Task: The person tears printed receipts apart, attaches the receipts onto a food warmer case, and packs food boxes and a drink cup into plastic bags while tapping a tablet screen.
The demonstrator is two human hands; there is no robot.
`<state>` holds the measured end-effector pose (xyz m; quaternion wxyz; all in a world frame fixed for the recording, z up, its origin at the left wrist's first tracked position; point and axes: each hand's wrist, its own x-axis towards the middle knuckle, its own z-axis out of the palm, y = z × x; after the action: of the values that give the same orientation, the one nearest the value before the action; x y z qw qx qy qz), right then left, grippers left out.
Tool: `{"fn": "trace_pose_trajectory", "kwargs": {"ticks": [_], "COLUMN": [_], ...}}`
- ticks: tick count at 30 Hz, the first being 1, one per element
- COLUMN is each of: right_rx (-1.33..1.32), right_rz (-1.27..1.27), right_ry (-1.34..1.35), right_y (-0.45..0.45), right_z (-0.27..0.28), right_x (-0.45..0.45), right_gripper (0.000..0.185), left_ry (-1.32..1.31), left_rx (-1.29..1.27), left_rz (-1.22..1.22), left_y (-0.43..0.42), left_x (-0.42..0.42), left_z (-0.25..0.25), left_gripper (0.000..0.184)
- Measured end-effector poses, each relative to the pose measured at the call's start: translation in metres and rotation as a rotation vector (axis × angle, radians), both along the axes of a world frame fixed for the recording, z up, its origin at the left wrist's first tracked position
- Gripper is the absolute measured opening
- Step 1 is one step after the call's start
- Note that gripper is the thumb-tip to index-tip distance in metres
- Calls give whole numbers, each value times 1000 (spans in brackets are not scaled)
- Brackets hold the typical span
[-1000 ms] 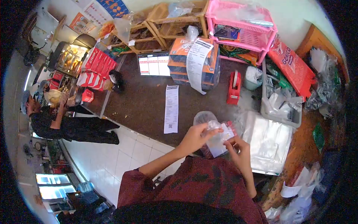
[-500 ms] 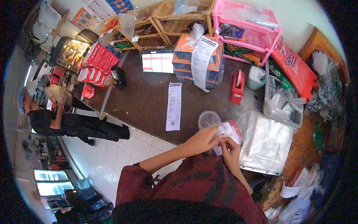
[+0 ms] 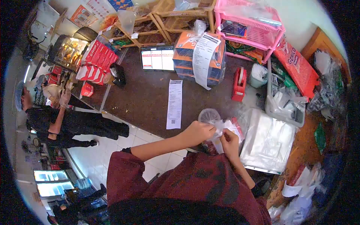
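Note:
My left hand (image 3: 203, 133) is closed in a fist on a clear plastic bag (image 3: 210, 116), whose rounded, puffed part stands up above the knuckles. Close beside it, my right hand (image 3: 229, 141) pinches the lower part of the same plastic, thumb and fingers together. A white and red item (image 3: 235, 128) shows behind the right fingertips; whether it lies inside the bag I cannot tell. Both hands are at the counter's near edge, in front of my body. Left of them, a long printed receipt (image 3: 174, 105) lies flat on the dark counter (image 3: 142, 99).
A stack of clear bags (image 3: 268, 142) lies right of my hands. Behind stand a red tape dispenser (image 3: 239, 84), orange boxes (image 3: 183, 56) bagged with a receipt, a tablet (image 3: 157, 59) and a pink rack (image 3: 249, 30). A grey bin (image 3: 296, 118) holds plastic items. A co-worker (image 3: 56, 120) stands at left.
My left hand has shifted a little left and up, opening a small gap from the right hand. Both hands keep their grip on the plastic. The co-worker's arms have moved slightly.

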<state>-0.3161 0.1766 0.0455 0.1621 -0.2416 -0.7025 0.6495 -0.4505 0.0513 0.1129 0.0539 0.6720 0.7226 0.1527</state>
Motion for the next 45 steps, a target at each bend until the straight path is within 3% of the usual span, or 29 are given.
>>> {"fn": "trace_pose_trajectory", "kwargs": {"ticks": [6,9,12,14,17,21,25,27,29,31,32,33,35,37,39,40,42,43,45], "right_rx": [37,-12,-23,-33,-164,-51,-81,-92,24,-7,-11,-8,71,48,242,236,173,173,-38], "right_rz": [57,75,88,108,164,209,209,193,251,395,447,426,376,325,404,376,283,269,175], "right_ry": [-52,52,-68,-64,-49,-56,-108,95,30,-64,-125,-133,-84,-65,-145,-176,23,9,36], "right_y": [0,0,0,4,5,9,7,5,13,21,26,25,18,15,16,15,12,11,9], "right_z": [2,-8,-11,-6,14,12,6,9,19,22,9,14,30,21,31,26,14,14,20], "right_x": [-3,-4,-2,-4,-8,-7,-12,-14,-19,-20,-21,-21,-21,-16,-17,-12,-13,-11,-10], "right_gripper": [7,7,8,10,13,10,8,12,17,19,18,18,17,14,14,14,14,14,13], "left_ry": [106,63,148,236,473,395,499,394,323,-230,-320,-324,-557,-636,-702,-731,-758,-770,-782], "left_rx": [6,-162,-365,-78,63,-24,66,253,297,65,-142,-138,61,128,156,147,-8,-14,148], "left_rz": [10,3,-16,-51,16,51,-103,-346,-465,-622,-552,-574,-221,-45,92,63,291,277,259], "left_y": [5,4,11,12,14,5,1,8,15,22,24,22,14,10,6,5,1,0,-2], "left_x": [1,4,-4,-9,-12,-14,-7,-12,-27,-38,-42,-42,-37,-28,-21,-15,-11,-8,-4], "left_z": [14,14,23,21,57,61,69,64,46,23,19,15,-1,-3,-2,-1,0,-3,-8], "left_gripper": [13,17,14,10,9,12,17,17,15,17,16,16,18,22,22,22,19,19,17]}}
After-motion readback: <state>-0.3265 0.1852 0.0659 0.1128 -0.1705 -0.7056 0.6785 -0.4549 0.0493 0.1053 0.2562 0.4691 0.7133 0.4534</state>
